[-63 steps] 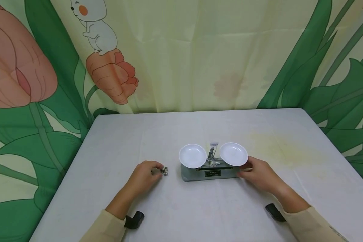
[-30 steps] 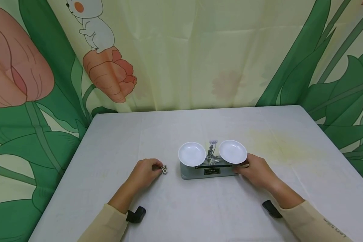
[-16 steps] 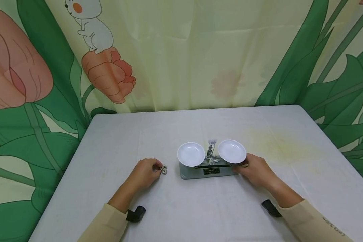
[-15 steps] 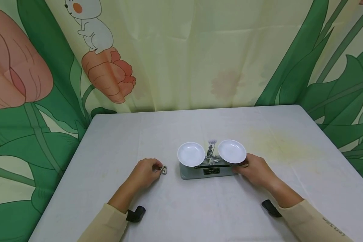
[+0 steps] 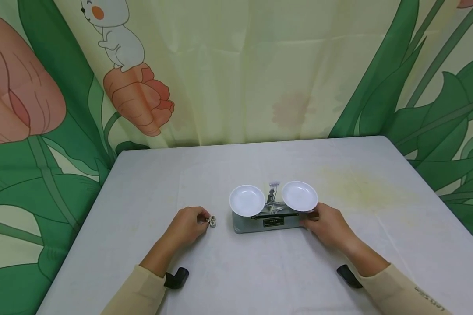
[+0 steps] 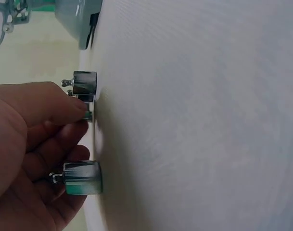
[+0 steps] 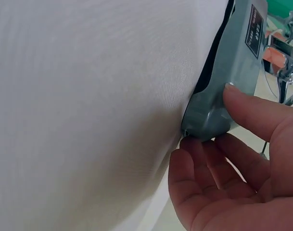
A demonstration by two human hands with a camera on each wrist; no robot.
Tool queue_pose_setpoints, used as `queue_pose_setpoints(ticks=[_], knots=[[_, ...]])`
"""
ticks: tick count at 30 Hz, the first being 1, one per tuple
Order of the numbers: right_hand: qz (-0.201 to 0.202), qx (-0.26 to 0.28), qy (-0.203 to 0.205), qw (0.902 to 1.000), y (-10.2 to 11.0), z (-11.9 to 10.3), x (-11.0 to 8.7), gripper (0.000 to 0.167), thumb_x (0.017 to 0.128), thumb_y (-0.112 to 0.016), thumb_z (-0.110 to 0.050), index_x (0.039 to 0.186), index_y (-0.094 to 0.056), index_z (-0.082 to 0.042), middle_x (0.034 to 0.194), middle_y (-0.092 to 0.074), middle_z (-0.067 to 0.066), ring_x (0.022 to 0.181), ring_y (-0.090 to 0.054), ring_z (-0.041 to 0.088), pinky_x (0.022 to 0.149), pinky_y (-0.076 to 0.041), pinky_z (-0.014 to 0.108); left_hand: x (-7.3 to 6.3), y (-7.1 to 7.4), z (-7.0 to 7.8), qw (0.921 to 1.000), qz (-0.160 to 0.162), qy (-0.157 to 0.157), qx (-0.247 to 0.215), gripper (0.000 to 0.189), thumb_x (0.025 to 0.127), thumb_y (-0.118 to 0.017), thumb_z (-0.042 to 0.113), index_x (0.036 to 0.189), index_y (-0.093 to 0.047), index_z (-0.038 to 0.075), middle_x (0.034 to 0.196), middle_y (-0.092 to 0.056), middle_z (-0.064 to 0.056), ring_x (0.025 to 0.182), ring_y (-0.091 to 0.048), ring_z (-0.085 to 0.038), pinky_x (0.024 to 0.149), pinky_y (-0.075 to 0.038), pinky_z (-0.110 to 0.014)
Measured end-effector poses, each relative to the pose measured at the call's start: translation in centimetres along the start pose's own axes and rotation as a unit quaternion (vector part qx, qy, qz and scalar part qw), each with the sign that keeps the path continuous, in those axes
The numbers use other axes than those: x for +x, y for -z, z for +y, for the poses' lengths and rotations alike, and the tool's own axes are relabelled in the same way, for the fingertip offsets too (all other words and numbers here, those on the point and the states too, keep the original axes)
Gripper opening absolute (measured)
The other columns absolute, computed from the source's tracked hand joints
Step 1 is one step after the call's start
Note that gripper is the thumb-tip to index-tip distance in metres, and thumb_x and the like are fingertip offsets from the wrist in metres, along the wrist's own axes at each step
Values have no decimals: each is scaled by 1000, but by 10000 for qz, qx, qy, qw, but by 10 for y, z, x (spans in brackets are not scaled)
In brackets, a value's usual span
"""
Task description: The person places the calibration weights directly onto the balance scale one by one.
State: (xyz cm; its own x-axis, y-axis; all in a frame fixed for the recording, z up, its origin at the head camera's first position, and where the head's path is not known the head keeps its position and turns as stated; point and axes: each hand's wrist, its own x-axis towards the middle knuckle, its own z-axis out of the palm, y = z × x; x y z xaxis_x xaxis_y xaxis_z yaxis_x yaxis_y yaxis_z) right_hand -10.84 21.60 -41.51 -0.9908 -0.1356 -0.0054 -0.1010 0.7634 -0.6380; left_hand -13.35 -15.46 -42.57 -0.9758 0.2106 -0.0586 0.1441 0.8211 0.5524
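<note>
A balance scale with a grey-green base (image 5: pixel 247 225) stands on the white-covered table. Its left pan (image 5: pixel 247 201) and right pan (image 5: pixel 300 196) are white and hold nothing. My right hand (image 5: pixel 326 224) grips the right end of the base, thumb on the front face and fingers at the end, as the right wrist view shows. To the scale's left, my left hand (image 5: pixel 187 225) pinches a small shiny metal weight (image 6: pixel 88 114), partly hidden by thumb and finger. One knobbed weight (image 6: pixel 85 83) stands just beyond it, and a larger weight (image 6: pixel 83 178) stands nearer, by the curled fingers.
White cloth covers the table (image 5: pixel 236 271). Behind it hangs a curtain (image 5: pixel 236 78) printed with a rabbit, a carrot and large leaves. Each wrist carries a black camera, such as the left wrist camera (image 5: pixel 177 278).
My right hand's thumb has shifted from the base's end onto its front, and the base's right end is turned slightly away. My left hand stays at the weights. The head view has drifted a little.
</note>
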Motion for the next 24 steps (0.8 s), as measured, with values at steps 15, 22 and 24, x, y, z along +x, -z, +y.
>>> queue_pose_setpoints(ticks=[15, 22, 24], knots=[[8, -90, 58, 9999, -1, 1, -1, 44, 83, -80, -16, 118, -64, 6, 107, -70, 19, 105, -65, 41, 89, -49, 56, -13, 48, 43, 9940, 532, -823, -475, 13, 88, -71, 8, 100, -72, 11, 98, -69, 2, 104, -62, -24, 90, -49, -47], [21, -129, -17, 9999, 0, 2, 0, 44, 83, -78, -15, 119, -63, 6, 108, -70, 19, 108, -63, 42, 90, -48, 57, 3, 52, 73, 9907, 489, -1146, -548, 14, 89, -73, 10, 102, -72, 9, 100, -69, -1, 104, -61, -24, 93, -49, -45], [19, -106, 22, 9999, 0, 2, 0, 45, 83, -79, -15, 119, -63, 6, 108, -70, 19, 107, -63, 41, 90, -48, 57, 9, 52, 80, 9907, 400, -1191, -523, 14, 89, -73, 10, 103, -72, 9, 101, -69, -1, 105, -61, -24, 93, -49, -45]])
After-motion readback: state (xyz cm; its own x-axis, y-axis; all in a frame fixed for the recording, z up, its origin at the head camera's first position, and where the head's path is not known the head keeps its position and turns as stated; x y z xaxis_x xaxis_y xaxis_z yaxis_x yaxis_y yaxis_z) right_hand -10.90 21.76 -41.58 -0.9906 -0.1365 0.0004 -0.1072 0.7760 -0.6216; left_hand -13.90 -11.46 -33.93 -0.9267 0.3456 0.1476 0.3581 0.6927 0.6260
